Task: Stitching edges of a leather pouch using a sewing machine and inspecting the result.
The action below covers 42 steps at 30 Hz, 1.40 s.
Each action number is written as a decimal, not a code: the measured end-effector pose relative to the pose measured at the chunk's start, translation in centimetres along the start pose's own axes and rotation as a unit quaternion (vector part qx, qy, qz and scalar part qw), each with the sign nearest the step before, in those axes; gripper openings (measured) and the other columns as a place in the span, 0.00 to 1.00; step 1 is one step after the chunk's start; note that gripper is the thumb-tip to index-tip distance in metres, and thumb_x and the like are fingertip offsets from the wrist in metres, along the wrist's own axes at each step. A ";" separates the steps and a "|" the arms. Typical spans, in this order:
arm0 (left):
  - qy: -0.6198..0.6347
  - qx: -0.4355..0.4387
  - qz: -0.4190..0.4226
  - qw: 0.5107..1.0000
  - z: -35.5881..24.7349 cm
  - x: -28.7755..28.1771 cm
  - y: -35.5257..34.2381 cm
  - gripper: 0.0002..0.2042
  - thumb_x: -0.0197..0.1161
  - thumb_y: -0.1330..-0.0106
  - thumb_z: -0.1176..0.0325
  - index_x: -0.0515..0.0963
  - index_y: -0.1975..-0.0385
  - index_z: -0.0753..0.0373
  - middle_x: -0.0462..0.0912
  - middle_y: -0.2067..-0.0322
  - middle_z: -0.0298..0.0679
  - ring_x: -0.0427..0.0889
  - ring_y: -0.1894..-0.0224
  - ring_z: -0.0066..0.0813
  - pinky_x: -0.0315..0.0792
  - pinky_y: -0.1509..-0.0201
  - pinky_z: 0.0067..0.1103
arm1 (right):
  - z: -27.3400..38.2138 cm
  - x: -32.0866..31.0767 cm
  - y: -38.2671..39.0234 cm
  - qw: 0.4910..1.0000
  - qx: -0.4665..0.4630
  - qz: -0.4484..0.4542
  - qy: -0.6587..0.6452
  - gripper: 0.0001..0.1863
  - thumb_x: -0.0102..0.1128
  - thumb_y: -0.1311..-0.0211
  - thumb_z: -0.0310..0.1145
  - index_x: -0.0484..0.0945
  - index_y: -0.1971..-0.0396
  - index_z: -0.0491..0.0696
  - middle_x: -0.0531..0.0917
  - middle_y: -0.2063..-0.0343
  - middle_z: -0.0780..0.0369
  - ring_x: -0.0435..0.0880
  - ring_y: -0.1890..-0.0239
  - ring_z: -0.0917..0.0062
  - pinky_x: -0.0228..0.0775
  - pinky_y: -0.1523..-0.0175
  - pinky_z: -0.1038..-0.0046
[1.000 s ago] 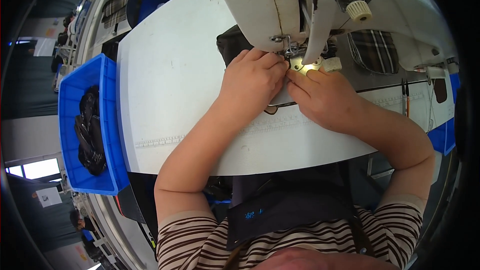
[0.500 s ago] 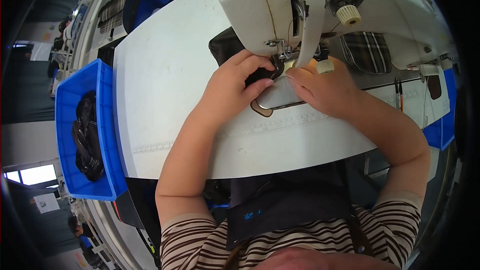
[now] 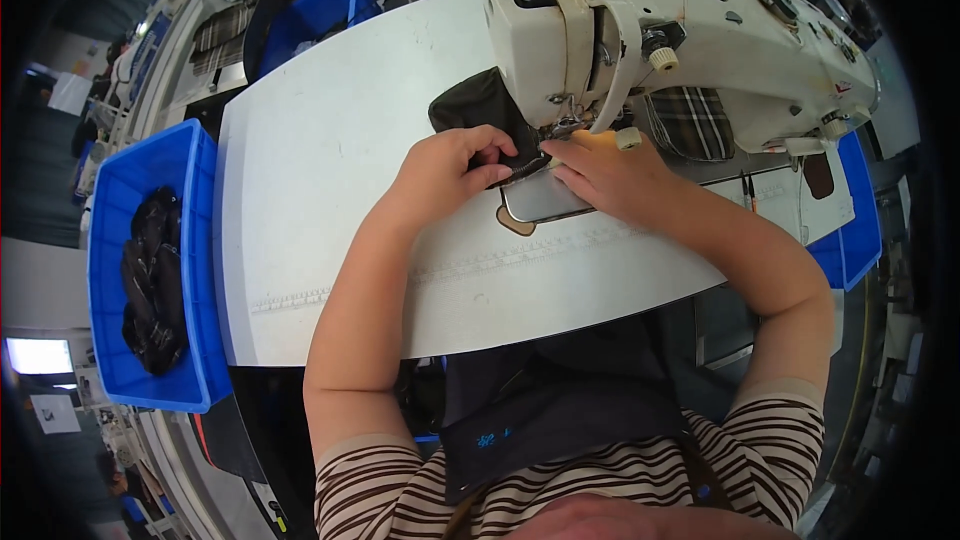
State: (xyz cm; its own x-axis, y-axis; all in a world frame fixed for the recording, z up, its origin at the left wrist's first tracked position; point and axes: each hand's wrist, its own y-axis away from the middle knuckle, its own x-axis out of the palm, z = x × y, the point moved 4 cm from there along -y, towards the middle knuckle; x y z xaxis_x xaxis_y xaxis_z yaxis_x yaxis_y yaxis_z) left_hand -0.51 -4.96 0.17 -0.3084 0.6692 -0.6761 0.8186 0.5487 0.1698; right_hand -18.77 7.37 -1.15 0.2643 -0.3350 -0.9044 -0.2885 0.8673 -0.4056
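A dark fabric piece (image 3: pixel 480 105) lies under the needle end of a white sewing machine (image 3: pixel 545 50). Its near edge looks ridged, with a pale thread-like line along it. My left hand (image 3: pixel 445 172) is closed on that edge, thumb and forefinger pinching it left of the presser foot (image 3: pixel 566 126). Close to the foot on the right, my right hand (image 3: pixel 620 178) has its fingers bent together at the fabric's end. Whatever those fingertips grip is hidden. Beneath the hands is a shiny metal plate (image 3: pixel 540 198) set in the white table (image 3: pixel 330 170).
A blue bin (image 3: pixel 205 270) with dark fabric pieces (image 3: pixel 155 280) stands at the left edge. Plaid pieces (image 3: pixel 690 123) lie behind the machine arm's underside. Thin pen-like tools (image 3: pixel 749 192) rest to the right. More blue bins (image 3: pixel 850 210) flank the table.
The view has shifted, showing more of the machine's top. The fabric's near edge has swung out toward me and the left, with my left hand still pinching it. My right hand stays by the foot.
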 end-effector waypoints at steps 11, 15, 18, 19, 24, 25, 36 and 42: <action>0.117 0.021 -0.120 0.986 0.0 1.2 0.1 0.09 0.58 0.29 0.78 0.74 0.52 0.59 0.80 0.64 0.31 0.78 0.59 0.23 0.73 0.51 0.20 | 1.5 0.6 -1.3 0.983 -0.017 -0.102 0.154 0.13 0.70 0.44 0.39 0.78 0.62 0.52 0.79 0.75 0.68 0.85 0.70 0.72 0.81 0.66 0.67; -0.174 0.273 -0.299 0.897 -1.5 1.3 0.6 0.16 0.62 0.44 0.85 0.76 0.58 0.58 0.82 0.61 0.34 0.80 0.50 0.36 0.75 0.47 0.28 | 1.4 2.1 -1.2 0.989 -0.013 -0.096 0.110 0.10 0.70 0.48 0.33 0.75 0.71 0.53 0.75 0.79 0.69 0.82 0.76 0.74 0.77 0.72 0.70; -0.214 0.338 -0.268 0.876 -2.3 2.1 0.4 0.17 0.64 0.55 0.85 0.78 0.64 0.58 0.83 0.58 0.34 0.77 0.46 0.42 0.74 0.46 0.31 | 1.0 1.8 -1.3 0.982 -0.025 -0.146 0.117 0.09 0.69 0.49 0.32 0.75 0.74 0.54 0.75 0.79 0.69 0.81 0.77 0.74 0.76 0.74 0.70; -0.216 0.338 -0.265 0.877 -2.2 2.2 0.4 0.17 0.64 0.55 0.85 0.78 0.64 0.58 0.83 0.58 0.34 0.77 0.46 0.42 0.74 0.46 0.31 | 1.1 1.6 -1.3 0.979 -0.027 -0.164 0.119 0.08 0.69 0.50 0.31 0.76 0.74 0.54 0.75 0.80 0.68 0.81 0.77 0.73 0.75 0.74 0.70; -0.279 0.417 -0.252 0.827 -4.2 3.4 1.3 0.12 0.64 0.49 0.74 0.79 0.64 0.57 0.83 0.53 0.32 0.77 0.47 0.35 0.71 0.45 0.29 | 0.0 1.1 -0.6 0.992 0.041 -0.118 0.029 0.06 0.68 0.45 0.31 0.78 0.71 0.53 0.80 0.76 0.67 0.84 0.73 0.69 0.77 0.71 0.68; -0.282 0.420 -0.245 0.827 -4.2 3.6 1.3 0.12 0.64 0.49 0.74 0.79 0.64 0.57 0.83 0.53 0.32 0.77 0.47 0.35 0.71 0.45 0.29 | -0.3 1.3 -0.6 0.992 0.069 -0.100 -0.037 0.05 0.68 0.43 0.31 0.79 0.70 0.53 0.83 0.74 0.67 0.85 0.72 0.68 0.78 0.69 0.67; -0.076 0.076 -0.150 0.983 -0.8 1.9 -0.6 0.06 0.65 0.36 0.78 0.79 0.62 0.59 0.85 0.62 0.34 0.81 0.56 0.36 0.73 0.47 0.29 | -0.7 2.6 -0.4 0.996 0.030 0.015 -0.086 0.05 0.57 0.30 0.33 0.79 0.65 0.50 0.81 0.74 0.63 0.82 0.72 0.71 0.73 0.68 0.67; -0.029 0.047 -0.112 0.992 -0.7 3.0 -0.4 0.06 0.65 0.28 0.72 0.77 0.55 0.62 0.84 0.67 0.35 0.80 0.63 0.29 0.72 0.50 0.25 | -1.0 2.9 -0.1 0.983 0.108 0.005 -0.147 0.06 0.57 0.29 0.34 0.77 0.65 0.48 0.80 0.74 0.63 0.82 0.73 0.68 0.74 0.69 0.66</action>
State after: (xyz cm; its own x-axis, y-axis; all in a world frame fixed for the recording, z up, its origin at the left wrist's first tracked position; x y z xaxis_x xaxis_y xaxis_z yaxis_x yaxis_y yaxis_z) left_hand -2.12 -2.80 -1.40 -0.4619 0.5036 -0.7301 0.7745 0.6302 -0.0553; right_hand -18.88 5.98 -3.87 0.5269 -0.2319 -0.8177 -0.0986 0.9389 -0.3298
